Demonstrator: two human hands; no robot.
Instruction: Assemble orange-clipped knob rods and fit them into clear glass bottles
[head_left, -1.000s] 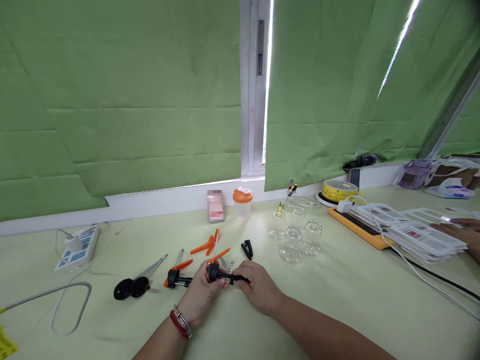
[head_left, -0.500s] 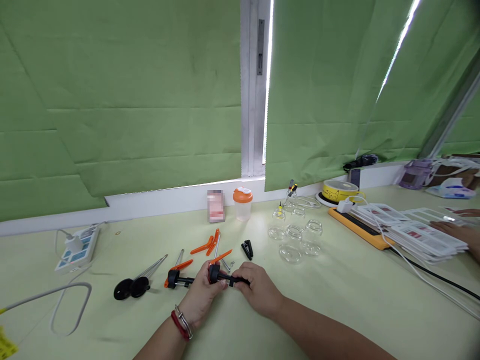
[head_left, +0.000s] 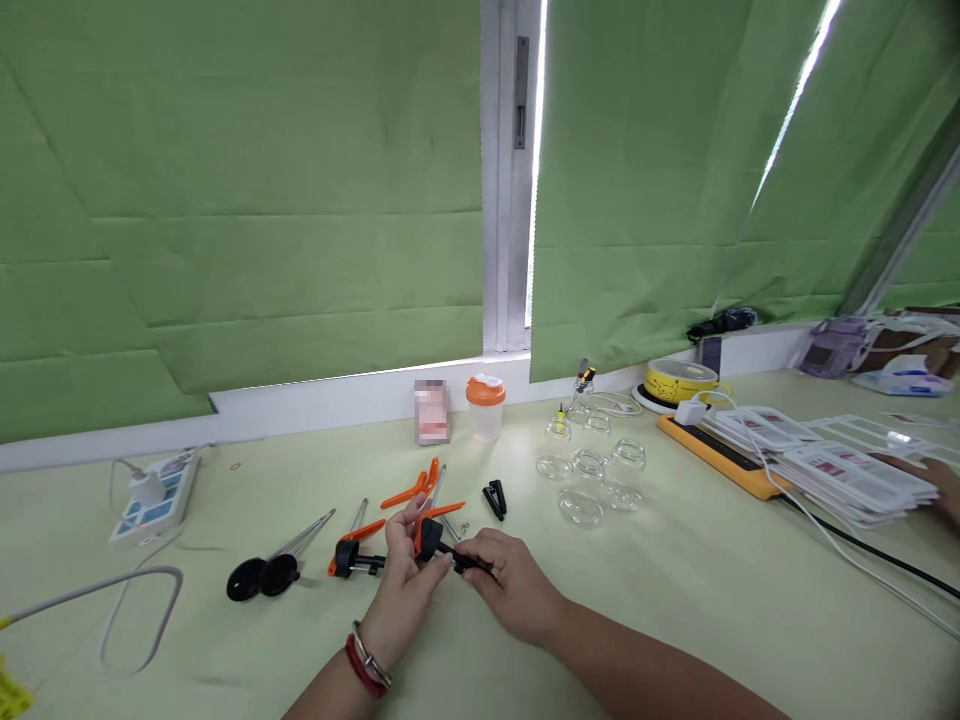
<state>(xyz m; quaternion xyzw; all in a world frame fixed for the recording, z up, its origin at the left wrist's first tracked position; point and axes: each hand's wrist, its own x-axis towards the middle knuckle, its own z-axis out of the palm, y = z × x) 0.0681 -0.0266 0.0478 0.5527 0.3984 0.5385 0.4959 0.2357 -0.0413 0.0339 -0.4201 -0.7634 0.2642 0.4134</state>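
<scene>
Both my hands are on one black-and-orange lever piece (head_left: 430, 538), whose exact kind I cannot make out. My left hand (head_left: 405, 575) closes around its black head and the base of its orange lever, fingers behind, thumb in front. The black stem end is pinched in my right hand (head_left: 517, 580). Just left lies a similar black-and-orange piece (head_left: 346, 558), partly behind my left hand. Beyond my hands are loose orange levers (head_left: 409, 490), metal rods (head_left: 439, 485) and small screws (head_left: 465, 528). Two black clip-like parts (head_left: 495, 498) lie behind my right hand.
Black discs with metal rods (head_left: 262, 577) lie left, near a power strip (head_left: 161, 495). Several glass jars (head_left: 589, 490) stand right of centre, an orange-lidded cup (head_left: 486, 408) behind. Farther right are an orange-edged power strip (head_left: 716, 455), stacked printed cards (head_left: 855, 480) and another person's hand (head_left: 930, 480).
My left hand has turned and its fingers have lifted around the lever piece, which has tilted slightly. My right hand has shifted a little left. The other person's hand has drawn back rightward.
</scene>
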